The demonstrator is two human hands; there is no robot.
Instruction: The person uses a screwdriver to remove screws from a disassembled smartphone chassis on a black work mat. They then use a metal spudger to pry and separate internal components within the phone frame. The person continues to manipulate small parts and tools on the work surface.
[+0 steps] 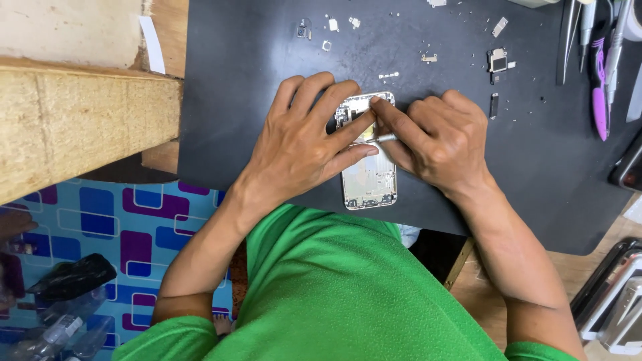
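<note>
An opened phone housing point(369, 180), silver with its insides bare, lies upright on a black work mat point(241, 87) in front of me. My left hand point(304, 140) rests flat over the housing's left upper half, fingers spread and pressing it down. My right hand point(438, 137) is closed around a thin metal tool point(385, 138), its tip pointing left into the upper middle of the housing. The index finger reaches to the housing's top edge. My hands hide much of the upper housing.
Small screws, brackets and phone parts point(498, 61) are scattered over the mat's far side. Tweezers and a purple tool point(599, 93) lie at the far right. More phone bodies point(612, 301) sit at the lower right. A wooden shelf point(80, 113) stands left, patterned floor point(134, 227) below.
</note>
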